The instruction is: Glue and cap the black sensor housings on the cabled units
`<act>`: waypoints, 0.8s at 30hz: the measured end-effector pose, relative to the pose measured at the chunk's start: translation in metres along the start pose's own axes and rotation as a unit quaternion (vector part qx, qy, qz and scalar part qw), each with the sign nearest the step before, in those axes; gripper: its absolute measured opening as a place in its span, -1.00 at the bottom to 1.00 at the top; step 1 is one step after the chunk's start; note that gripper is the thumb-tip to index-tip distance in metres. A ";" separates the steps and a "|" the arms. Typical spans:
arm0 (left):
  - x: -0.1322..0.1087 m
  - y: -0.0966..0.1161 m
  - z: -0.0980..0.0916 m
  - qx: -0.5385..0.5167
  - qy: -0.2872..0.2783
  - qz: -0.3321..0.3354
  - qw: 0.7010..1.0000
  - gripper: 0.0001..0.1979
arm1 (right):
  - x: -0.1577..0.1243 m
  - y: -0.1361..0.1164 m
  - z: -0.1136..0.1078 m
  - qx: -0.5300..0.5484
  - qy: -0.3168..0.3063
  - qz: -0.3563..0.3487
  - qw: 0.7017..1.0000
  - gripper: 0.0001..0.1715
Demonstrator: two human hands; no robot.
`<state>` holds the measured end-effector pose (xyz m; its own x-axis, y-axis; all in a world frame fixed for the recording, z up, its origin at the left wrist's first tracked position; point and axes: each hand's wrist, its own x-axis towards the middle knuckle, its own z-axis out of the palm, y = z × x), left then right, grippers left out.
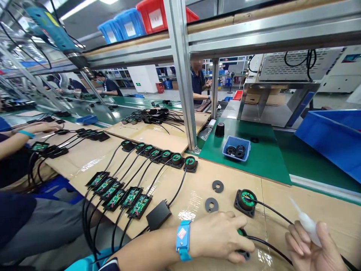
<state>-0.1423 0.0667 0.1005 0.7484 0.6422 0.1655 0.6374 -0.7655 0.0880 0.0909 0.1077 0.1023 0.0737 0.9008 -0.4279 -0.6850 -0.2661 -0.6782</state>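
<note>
My left hand [218,235], with a blue wrist strap [184,240] above it, curls its fingers around a black housing with a green circuit board [241,232]; the hand covers most of it. A cable [270,246] runs from it to the right. Closed around a white squeeze bottle with a thin tip [308,226], my right hand [308,246] is at the lower right, the tip pointing up and left. A second black housing [245,202], open side up with coloured wires inside, sits just beyond. Two dark foam rings [217,186] lie left of it.
Several cabled housings [166,155] stand in a row, joined to open circuit boxes [139,205]. A closed black box [158,215] lies nearby. A small blue bin [236,148] holds black rings. A metal post [182,75] rises behind. At left, a co-worker's arm [17,141] reaches over the table.
</note>
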 end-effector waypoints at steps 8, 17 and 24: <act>-0.022 0.001 0.021 -0.024 0.102 -0.022 0.994 -0.64 | 0.001 0.001 -0.001 0.012 -0.043 -0.005 0.999 -0.41; -0.024 0.008 0.038 -0.034 0.141 -0.023 0.989 -0.76 | 0.014 0.001 -0.012 0.088 -0.073 0.030 0.993 -0.46; -0.033 0.003 0.058 -0.107 0.199 -0.050 0.973 -0.69 | 0.022 0.003 -0.015 0.060 -0.110 0.028 0.992 -0.39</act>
<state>-0.1549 0.0456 0.0379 0.5268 0.6802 0.5097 0.6183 -0.7182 0.3192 0.1011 0.1216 0.0814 -0.1177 0.9423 -0.3134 -0.7654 -0.2872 -0.5760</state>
